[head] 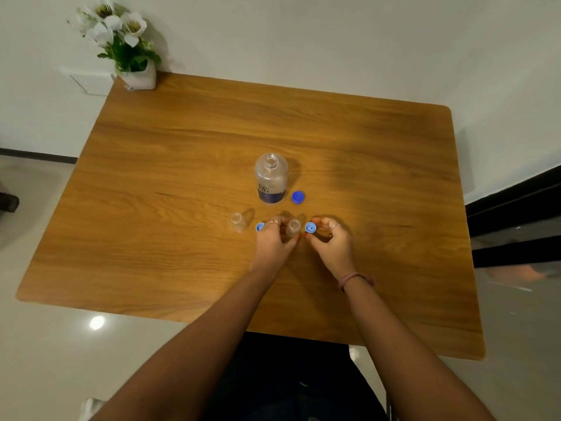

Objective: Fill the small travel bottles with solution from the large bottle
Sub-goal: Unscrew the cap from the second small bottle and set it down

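The large clear bottle point(271, 179) with a dark blue label stands uncapped at the middle of the wooden table point(182, 141); its blue cap point(298, 197) lies just to its right. A small clear travel bottle point(294, 227) stands open between my hands, and my left hand point(274, 243) grips its left side. My right hand point(329, 241) pinches a small blue cap point(310, 227) right beside that bottle. A second small bottle point(237, 221) stands open further left, with another small blue cap point(259, 227) lying by my left fingers.
A white pot of white artificial flowers point(121, 41) sits at the table's far left corner. The wall runs behind the table. Light floor tiles surround it, and a dark chair edge shows below the near table edge.
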Demonstrator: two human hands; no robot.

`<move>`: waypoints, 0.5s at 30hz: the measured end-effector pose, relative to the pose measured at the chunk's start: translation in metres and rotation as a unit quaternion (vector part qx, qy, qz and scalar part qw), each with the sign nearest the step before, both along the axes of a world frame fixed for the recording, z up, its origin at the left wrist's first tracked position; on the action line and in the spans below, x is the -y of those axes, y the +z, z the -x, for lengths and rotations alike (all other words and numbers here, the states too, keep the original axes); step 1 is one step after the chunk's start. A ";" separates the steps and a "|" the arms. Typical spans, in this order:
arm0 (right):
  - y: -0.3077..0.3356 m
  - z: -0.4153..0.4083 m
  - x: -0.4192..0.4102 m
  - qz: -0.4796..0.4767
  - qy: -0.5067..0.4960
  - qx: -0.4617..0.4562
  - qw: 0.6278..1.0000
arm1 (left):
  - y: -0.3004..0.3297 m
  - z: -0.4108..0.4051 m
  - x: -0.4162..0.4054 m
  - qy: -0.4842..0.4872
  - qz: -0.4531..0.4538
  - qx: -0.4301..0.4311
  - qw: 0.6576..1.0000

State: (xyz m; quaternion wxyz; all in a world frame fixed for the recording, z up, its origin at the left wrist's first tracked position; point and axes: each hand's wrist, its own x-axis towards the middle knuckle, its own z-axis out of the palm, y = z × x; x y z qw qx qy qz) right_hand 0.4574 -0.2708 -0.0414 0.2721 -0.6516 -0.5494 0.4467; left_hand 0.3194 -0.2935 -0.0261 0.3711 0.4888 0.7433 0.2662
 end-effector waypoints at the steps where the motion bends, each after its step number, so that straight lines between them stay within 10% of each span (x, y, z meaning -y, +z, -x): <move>1: 0.000 0.000 0.000 -0.006 0.009 0.007 1.000 | -0.001 0.000 0.000 0.001 -0.003 0.001 1.000; 15: 0.003 -0.010 0.004 -0.012 0.099 0.054 0.994 | -0.005 0.002 0.007 -0.050 -0.043 -0.089 0.994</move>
